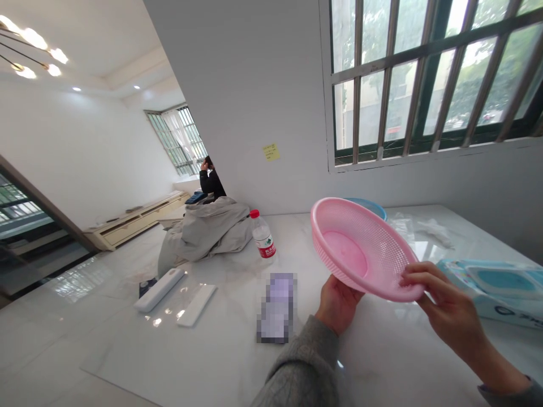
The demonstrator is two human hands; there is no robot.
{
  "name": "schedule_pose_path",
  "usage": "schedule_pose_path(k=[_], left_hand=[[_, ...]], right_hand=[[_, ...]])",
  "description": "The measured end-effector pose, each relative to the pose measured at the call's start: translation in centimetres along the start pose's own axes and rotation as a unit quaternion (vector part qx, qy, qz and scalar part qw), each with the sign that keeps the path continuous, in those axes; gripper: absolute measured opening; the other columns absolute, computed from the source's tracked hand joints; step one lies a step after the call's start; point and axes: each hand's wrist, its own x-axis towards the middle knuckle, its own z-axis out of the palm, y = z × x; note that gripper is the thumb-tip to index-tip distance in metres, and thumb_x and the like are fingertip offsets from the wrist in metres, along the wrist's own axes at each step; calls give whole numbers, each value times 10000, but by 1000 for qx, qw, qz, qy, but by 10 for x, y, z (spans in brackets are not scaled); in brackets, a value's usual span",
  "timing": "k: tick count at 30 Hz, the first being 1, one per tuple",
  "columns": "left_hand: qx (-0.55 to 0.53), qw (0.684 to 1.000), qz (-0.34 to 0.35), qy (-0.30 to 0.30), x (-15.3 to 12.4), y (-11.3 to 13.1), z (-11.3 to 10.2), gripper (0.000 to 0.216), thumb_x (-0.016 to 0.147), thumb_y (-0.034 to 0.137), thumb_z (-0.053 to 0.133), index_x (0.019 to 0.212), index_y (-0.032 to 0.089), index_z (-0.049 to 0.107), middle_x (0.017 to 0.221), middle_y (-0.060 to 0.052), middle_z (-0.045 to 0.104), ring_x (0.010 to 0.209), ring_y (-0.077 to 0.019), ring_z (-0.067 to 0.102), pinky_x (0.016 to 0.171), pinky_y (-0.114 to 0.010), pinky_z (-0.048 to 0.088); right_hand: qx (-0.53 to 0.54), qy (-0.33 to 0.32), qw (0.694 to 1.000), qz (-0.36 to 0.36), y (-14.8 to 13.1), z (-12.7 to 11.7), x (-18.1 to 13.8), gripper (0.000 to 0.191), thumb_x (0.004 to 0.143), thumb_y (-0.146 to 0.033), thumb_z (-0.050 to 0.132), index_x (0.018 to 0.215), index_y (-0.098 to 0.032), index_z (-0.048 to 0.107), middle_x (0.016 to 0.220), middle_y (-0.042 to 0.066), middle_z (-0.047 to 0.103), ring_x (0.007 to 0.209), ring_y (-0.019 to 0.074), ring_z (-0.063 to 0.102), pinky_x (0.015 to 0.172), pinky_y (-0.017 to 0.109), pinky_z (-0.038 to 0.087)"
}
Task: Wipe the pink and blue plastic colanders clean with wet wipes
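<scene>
at the right rim of the pink basket [345, 252], my right hand [449, 308] is gripping it; beneath, my left hand [338, 306] is supporting it, hidden fingers keeping its closure unclear. the basket is tilting above the white table [229, 353]; behind it, a blue container [375, 207] is sitting.

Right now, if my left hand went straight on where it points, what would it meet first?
Probably the pink basket: your left hand is against its underside, but the fingertips are hidden.
</scene>
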Motion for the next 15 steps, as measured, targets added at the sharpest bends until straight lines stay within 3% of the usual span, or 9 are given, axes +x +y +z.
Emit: schedule_pose_path(k=[4,10,15], left_hand=[[-2,997,83,0,-2,13,5,243,931,329,637,1055,179,783,1204,-155,785,1228,-315,696,1127,-447,521],[-20,996,80,46,3,30,1,315,992,361,527,1070,188,778,1159,-156,796,1243,-333,690,1116,-501,533],[-87,980,142,113,15,33,-12,280,992,257,511,1001,153,770,1031,-116,807,1096,-229,742,1048,-353,567]], right_hand=[[16,-58,998,-11,0,-2,3,69,984,-270,694,1018,-305,743,1107,61,668,1011,244,689,843,335,579],[-2,-95,995,-22,2,-11,11,46,983,-287,699,990,-299,743,1053,54,687,934,234,706,806,324,580],[-25,-100,995,-2,6,-16,13,55,983,-318,699,958,-294,741,1057,52,690,947,243,699,829,337,561]])
